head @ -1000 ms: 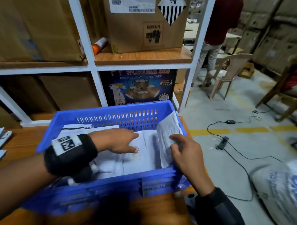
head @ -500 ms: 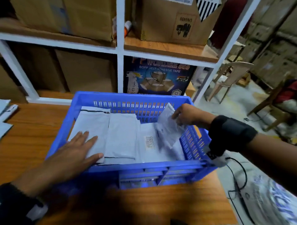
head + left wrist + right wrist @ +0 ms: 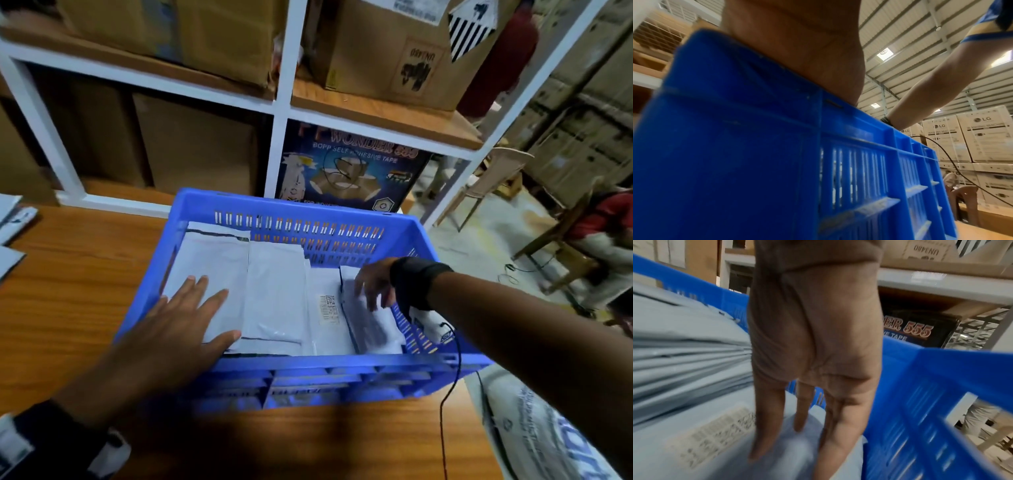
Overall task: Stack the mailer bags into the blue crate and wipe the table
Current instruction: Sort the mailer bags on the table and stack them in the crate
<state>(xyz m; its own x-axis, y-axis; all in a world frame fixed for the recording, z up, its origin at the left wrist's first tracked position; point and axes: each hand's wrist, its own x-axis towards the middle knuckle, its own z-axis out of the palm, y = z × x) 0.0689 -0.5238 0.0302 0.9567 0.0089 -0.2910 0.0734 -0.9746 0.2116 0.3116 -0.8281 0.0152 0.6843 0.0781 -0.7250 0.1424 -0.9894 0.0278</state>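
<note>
A blue crate [image 3: 294, 205] stands on the wooden table [image 3: 68, 274] and holds several white mailer bags [image 3: 277, 291] laid side by side. My left hand [image 3: 185, 325] lies flat with spread fingers on the leftmost bag, its palm over the crate's near rim [image 3: 756, 113]. My right hand [image 3: 373, 284] reaches into the crate's right end. Its straight fingers [image 3: 766, 426] press the rightmost mailer bag [image 3: 373, 322] down onto the stack. A bag beside it carries a barcode label [image 3: 329, 308].
White shelving [image 3: 281, 113] with cardboard boxes stands behind the crate. More mailer bags [image 3: 10, 222] lie at the table's far left. A black cable [image 3: 448, 383] hangs off the right table edge above a white sack [image 3: 541, 438]. Chairs and people are at right.
My right hand has lowered the upright mailer bag it held until it lies flat at the crate's right end. My left hand slid from the middle bags to the left bag.
</note>
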